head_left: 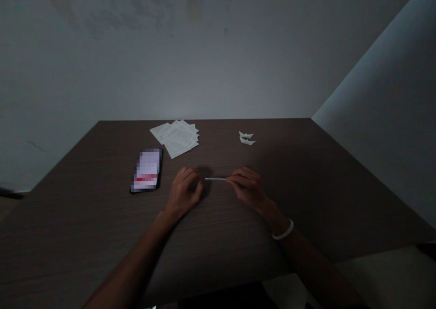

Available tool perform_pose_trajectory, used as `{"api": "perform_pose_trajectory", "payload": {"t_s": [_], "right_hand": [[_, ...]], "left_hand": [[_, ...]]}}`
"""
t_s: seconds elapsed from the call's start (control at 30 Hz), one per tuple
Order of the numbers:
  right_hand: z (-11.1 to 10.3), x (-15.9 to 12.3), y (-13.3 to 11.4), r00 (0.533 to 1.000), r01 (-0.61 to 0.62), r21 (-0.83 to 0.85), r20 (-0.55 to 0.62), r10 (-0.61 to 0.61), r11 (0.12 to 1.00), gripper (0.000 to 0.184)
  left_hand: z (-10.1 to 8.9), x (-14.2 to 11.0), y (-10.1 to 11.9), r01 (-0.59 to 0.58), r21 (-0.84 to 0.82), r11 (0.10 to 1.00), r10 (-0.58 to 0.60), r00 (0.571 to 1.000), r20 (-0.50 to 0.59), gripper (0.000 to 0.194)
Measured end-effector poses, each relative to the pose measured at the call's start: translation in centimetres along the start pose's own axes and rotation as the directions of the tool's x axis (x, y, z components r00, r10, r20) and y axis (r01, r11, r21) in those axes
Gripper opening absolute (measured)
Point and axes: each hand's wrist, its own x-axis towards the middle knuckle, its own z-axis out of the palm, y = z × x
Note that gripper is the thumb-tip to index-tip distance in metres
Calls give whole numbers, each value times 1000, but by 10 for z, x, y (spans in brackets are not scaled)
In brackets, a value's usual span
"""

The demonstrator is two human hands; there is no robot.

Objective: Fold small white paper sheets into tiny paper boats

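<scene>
Between the thumb and fingers of my right hand point(248, 187) is a thin white piece of paper point(215, 179), seen nearly edge-on and pointing left. My left hand point(185, 188) rests just past the paper's free end, its fingers curled and the thumb apart from them, with nothing visible in it. A small gap shows between that hand and the paper. Beyond my right hand, two small folded paper boats point(246, 138) lie close together, one behind the other.
A fanned stack of printed paper sheets point(179, 137) lies at the back left of the dark wooden table point(218, 236). In front of it is a phone point(147, 170) with a lit, blurred screen. A grey wall point(218, 63) rises behind the table's far edge.
</scene>
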Motion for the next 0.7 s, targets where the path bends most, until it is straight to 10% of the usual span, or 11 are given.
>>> {"api": "perform_pose_trajectory", "payload": {"t_s": [0.7], "right_hand": [[10, 0, -4, 983, 111, -119, 162, -91, 987, 14]], "left_hand": [[7, -6, 4, -224, 147, 964, 194, 962, 194, 14]]}}
